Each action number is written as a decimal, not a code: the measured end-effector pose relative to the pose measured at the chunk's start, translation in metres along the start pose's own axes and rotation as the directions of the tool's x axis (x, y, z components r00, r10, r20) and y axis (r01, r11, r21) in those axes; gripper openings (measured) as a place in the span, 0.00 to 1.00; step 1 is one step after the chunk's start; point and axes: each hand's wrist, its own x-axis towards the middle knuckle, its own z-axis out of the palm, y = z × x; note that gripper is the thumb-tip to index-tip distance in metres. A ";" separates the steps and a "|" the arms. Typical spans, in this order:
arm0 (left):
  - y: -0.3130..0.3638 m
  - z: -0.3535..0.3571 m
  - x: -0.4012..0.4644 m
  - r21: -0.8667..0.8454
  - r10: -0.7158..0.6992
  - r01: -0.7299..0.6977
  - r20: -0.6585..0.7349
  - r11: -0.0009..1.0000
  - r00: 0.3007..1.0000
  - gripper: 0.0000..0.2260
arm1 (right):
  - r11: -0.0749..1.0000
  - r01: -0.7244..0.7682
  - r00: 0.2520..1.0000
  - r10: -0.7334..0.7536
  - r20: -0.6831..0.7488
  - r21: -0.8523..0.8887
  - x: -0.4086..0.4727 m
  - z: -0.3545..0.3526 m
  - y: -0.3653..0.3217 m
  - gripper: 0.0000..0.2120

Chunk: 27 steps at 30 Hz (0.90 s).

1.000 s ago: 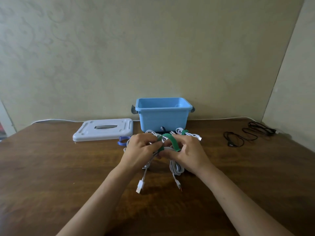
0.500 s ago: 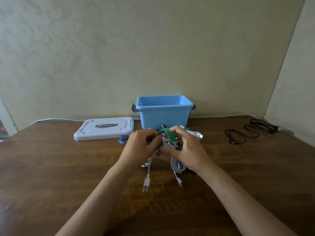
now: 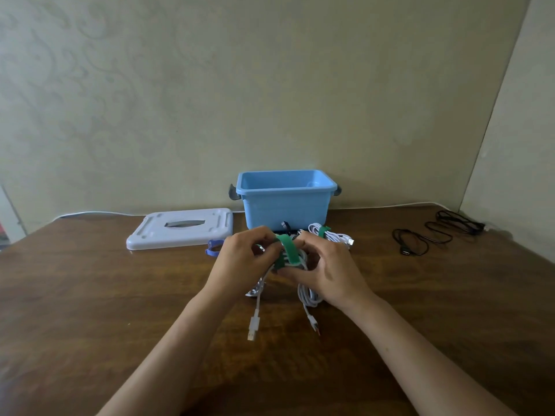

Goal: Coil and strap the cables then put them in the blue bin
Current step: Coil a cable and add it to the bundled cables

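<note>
Green strap (image 3: 286, 250) wraps the white cable coil (image 3: 303, 291), pinched by left hand (image 3: 240, 262) and right hand (image 3: 327, 271) just before the blue bin (image 3: 285, 205), to cinch it.

No readable text, labels, brands or numbers on anything
</note>
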 end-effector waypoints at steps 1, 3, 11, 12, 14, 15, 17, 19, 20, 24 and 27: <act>0.000 0.000 0.000 0.000 0.007 -0.007 0.007 1.000 1.000 0.03 | 1.000 -0.006 1.000 0.006 -0.006 0.005 0.000 0.000 0.001 0.15; -0.001 0.000 0.000 -0.006 0.013 -0.013 0.017 1.000 1.000 0.02 | 1.000 -0.020 1.000 0.020 -0.016 0.021 0.001 0.001 0.003 0.14; -0.001 -0.003 -0.002 0.029 0.091 -0.092 0.057 0.995 0.994 0.02 | 0.990 -0.120 0.993 0.120 0.007 0.076 0.001 0.001 0.008 0.15; -0.001 -0.003 -0.002 0.034 0.091 -0.093 0.057 0.995 0.994 0.02 | 0.990 -0.120 0.993 0.119 0.012 0.069 0.001 0.001 0.008 0.15; -0.002 -0.003 -0.003 0.040 0.087 -0.089 0.043 0.995 0.995 0.01 | 0.992 -0.117 0.993 0.115 0.027 0.057 0.002 0.001 0.009 0.16; -0.003 -0.003 -0.003 0.048 0.093 -0.095 0.031 0.994 0.995 0.01 | 0.993 -0.112 0.993 0.110 0.031 0.044 0.002 0.001 0.009 0.17; -0.004 -0.003 -0.002 0.071 0.132 -0.132 0.015 0.989 0.991 0.00 | 0.995 -0.102 0.994 0.101 0.035 0.007 0.002 0.001 0.008 0.17; -0.005 -0.002 -0.002 0.099 0.176 -0.179 0.030 0.979 0.984 0.01 | 0.994 -0.107 0.994 0.107 0.029 -0.012 0.002 0.002 0.007 0.15; -0.005 -0.002 -0.002 0.117 0.194 -0.197 0.039 0.973 0.980 0.02 | 0.994 -0.112 0.993 0.112 0.022 -0.015 0.002 0.002 0.006 0.14; -0.006 -0.004 -0.001 0.152 0.209 -0.220 0.088 0.964 0.974 0.04 | 0.990 -0.140 0.990 0.140 0.030 -0.013 0.002 0.001 0.005 0.12; -0.007 -0.007 0.000 0.147 0.167 -0.186 0.136 0.971 0.977 0.04 | 0.986 -0.166 0.984 0.166 0.066 -0.001 0.003 0.001 0.004 0.15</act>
